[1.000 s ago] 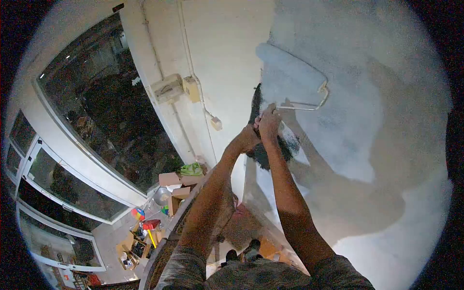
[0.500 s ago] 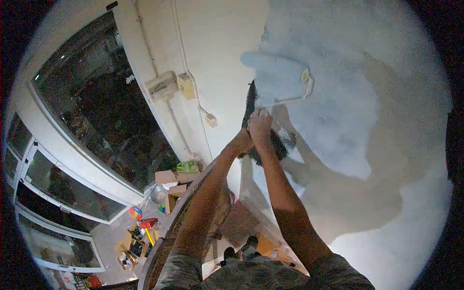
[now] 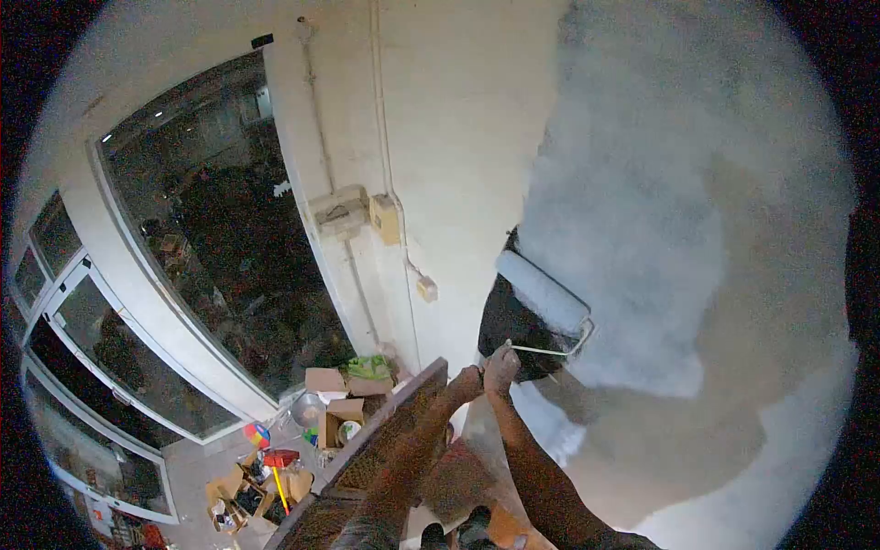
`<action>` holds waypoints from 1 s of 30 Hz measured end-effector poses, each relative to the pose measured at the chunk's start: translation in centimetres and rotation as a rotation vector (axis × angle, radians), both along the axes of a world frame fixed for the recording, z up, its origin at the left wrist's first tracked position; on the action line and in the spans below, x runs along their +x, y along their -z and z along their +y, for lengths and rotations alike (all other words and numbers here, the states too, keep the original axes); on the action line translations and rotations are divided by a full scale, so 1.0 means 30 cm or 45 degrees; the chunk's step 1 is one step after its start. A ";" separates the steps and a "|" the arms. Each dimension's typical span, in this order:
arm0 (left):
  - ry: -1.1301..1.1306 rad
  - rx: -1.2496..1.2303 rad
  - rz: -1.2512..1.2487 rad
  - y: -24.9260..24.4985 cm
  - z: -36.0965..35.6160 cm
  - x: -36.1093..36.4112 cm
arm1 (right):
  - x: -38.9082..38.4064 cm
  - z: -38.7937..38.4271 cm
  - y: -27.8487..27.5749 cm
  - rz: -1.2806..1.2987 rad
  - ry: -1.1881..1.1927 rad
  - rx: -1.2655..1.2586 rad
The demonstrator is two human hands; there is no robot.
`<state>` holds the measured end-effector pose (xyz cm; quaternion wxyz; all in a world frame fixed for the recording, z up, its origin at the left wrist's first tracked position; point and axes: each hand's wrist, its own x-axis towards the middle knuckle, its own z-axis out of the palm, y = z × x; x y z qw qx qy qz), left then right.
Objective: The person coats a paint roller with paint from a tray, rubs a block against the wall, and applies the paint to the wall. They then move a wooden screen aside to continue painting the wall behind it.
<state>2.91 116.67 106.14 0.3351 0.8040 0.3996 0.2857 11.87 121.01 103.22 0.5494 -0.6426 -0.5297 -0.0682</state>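
A paint roller (image 3: 543, 291) with a pale blue-grey sleeve and bent wire frame rests against the wall, slanting down to the right. My right hand (image 3: 501, 368) is closed around the grip end of its frame. Just left and slightly lower, my left hand (image 3: 467, 383) is also closed, close beside the right; the handle is mostly hidden by my fingers. Behind the roller and hands is a black patch (image 3: 513, 321) on the wall. Pale blue-grey paint (image 3: 632, 238) covers the wall to the right, while the cream wall (image 3: 467, 156) lies to the left.
A brown wooden panel edge (image 3: 403, 417) stands below my left arm. Cardboard boxes (image 3: 344, 410), a beach ball (image 3: 258, 434) and a red dustpan-like item (image 3: 280, 457) lie on the floor. Electrical boxes (image 3: 385, 220) and conduit run beside a large dark window (image 3: 220, 238).
The roller has moved down the wall with both hands, its slant now steeper. My view has shifted, so the window and wall boxes appear lower and farther right.
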 end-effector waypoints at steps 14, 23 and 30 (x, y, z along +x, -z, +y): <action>0.220 0.959 -0.242 -0.726 0.294 0.122 | 0.090 0.015 -1.044 -0.906 0.389 -0.105; 0.111 -0.056 0.263 -0.125 0.157 0.054 | 0.043 -0.025 -0.405 -0.031 0.000 -0.540; 0.138 0.296 0.218 -0.420 0.252 0.055 | 0.083 0.087 -0.621 -0.992 0.324 -0.068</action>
